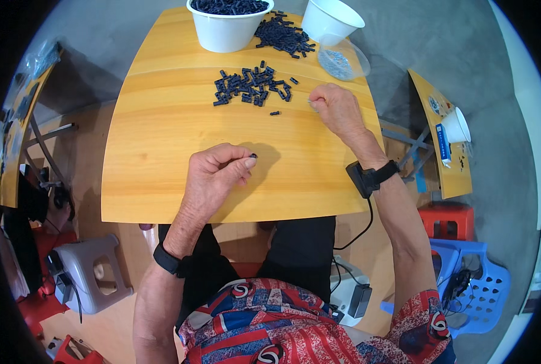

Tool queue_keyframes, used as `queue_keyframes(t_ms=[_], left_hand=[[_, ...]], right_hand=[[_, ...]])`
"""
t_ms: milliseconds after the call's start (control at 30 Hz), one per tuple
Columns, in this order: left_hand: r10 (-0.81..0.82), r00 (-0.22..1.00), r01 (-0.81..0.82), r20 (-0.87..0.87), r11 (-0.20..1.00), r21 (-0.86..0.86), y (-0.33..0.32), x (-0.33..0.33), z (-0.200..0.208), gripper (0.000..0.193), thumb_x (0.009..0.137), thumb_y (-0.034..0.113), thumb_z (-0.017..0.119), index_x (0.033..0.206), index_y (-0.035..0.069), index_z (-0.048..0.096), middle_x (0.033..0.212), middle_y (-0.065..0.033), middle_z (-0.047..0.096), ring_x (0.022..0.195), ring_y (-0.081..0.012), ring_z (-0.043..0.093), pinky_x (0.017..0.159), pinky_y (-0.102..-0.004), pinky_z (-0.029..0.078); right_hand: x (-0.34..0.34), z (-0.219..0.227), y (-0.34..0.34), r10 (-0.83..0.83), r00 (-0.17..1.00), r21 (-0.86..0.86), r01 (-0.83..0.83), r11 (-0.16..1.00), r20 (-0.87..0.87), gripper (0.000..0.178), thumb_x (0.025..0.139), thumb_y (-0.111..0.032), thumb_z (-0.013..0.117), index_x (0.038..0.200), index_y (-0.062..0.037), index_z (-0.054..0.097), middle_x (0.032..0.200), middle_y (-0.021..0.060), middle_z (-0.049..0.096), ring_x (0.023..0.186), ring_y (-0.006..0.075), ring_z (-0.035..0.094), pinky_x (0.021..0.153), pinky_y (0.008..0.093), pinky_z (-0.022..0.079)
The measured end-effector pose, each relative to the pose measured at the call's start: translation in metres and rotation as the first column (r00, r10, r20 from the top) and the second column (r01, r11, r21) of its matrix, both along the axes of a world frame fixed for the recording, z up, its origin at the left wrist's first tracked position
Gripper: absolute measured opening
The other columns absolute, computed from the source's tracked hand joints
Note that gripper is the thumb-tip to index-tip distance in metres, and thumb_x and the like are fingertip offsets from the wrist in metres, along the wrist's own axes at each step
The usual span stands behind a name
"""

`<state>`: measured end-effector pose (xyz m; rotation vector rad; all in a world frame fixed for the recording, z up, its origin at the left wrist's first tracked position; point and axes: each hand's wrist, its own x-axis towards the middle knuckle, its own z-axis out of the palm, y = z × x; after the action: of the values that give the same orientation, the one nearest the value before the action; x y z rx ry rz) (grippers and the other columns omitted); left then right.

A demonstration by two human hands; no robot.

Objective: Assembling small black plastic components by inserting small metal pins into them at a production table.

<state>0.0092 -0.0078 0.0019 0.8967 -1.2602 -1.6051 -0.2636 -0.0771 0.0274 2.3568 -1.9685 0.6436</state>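
My left hand [216, 173] is raised over the near middle of the table. Its thumb and forefinger pinch a small black plastic piece [253, 156], of which only the end shows. Farther off to the right, my right hand [338, 110] is closed, thumb against fingertips. A tiny pale glint shows at those fingertips, too small to name. Left of the right hand lies a loose pile of short black cylindrical pieces [246, 85]. One single black piece [275, 113] rests apart, nearer to me. Beyond the right hand, a clear shallow dish [360, 63] holds many tiny silvery parts [336, 63].
A white tub [225, 31] full of black pieces stands at the table's far edge. Beside it spreads a bigger black heap [282, 36], then another white tub [331, 19]. Side tables flank mine. A cable [367, 224] hangs from the device on my right wrist.
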Motion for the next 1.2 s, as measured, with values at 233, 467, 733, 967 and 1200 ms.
queue_keyframes(t_ms=[233,467,733,967,1200], left_hand=[[-0.056,0.996,0.057,0.063,0.998,-0.016,-0.002,0.002,0.001,0.010,0.083,0.006,0.064,0.088,-0.002,0.066,0.074,-0.0024,0.062,0.062,-0.0058,0.056,0.058,-0.0190,0.047],[-0.050,0.996,0.050,0.068,0.999,0.011,-0.002,0.004,0.000,0.011,0.083,0.008,0.064,0.088,-0.002,0.066,0.072,-0.0022,0.062,0.061,-0.0060,0.055,0.058,-0.0197,0.047],[-0.086,0.996,0.086,0.005,0.996,0.010,-0.002,0.000,-0.001,0.013,0.084,0.008,0.064,0.092,-0.002,0.066,0.076,-0.0032,0.064,0.066,-0.0076,0.057,0.062,-0.0207,0.049],[-0.109,0.994,0.109,0.025,0.994,0.003,-0.003,0.004,-0.003,0.014,0.084,0.008,0.064,0.094,-0.002,0.066,0.078,-0.0038,0.065,0.068,-0.0082,0.059,0.063,-0.0213,0.050],[-0.129,0.989,0.132,0.076,0.991,-0.031,-0.003,0.005,-0.003,0.014,0.084,0.007,0.062,0.094,-0.003,0.065,0.076,-0.0043,0.065,0.066,-0.0086,0.059,0.064,-0.0215,0.050]], right_hand=[[0.006,0.002,0.001,0.020,0.993,0.010,-0.019,1.000,-0.115,0.005,0.078,-0.010,0.057,0.078,-0.0055,0.061,0.079,0.0160,0.059,0.076,0.0354,0.059,0.068,0.0439,0.047],[0.040,0.031,0.035,-0.062,0.766,0.293,-0.169,0.941,0.640,0.008,0.084,-0.009,0.056,0.081,-0.0026,0.060,0.075,0.0085,0.060,0.062,0.0186,0.057,0.058,0.0279,0.046],[0.067,0.031,0.072,-0.317,0.330,0.426,-0.344,0.837,0.889,0.012,0.088,-0.011,0.056,0.090,-0.0017,0.063,0.074,0.0012,0.060,0.060,0.0053,0.054,0.053,0.0181,0.042],[0.083,0.027,0.088,-0.270,0.343,0.392,-0.361,0.846,0.900,0.017,0.085,-0.006,0.056,0.099,0.0000,0.062,0.073,0.0005,0.060,0.058,0.0048,0.053,0.052,0.0180,0.041],[0.099,0.024,0.095,-0.181,0.401,0.324,-0.323,0.889,0.898,0.026,0.083,-0.003,0.056,0.108,0.0011,0.058,0.071,0.0004,0.059,0.057,0.0042,0.052,0.052,0.0177,0.041]])
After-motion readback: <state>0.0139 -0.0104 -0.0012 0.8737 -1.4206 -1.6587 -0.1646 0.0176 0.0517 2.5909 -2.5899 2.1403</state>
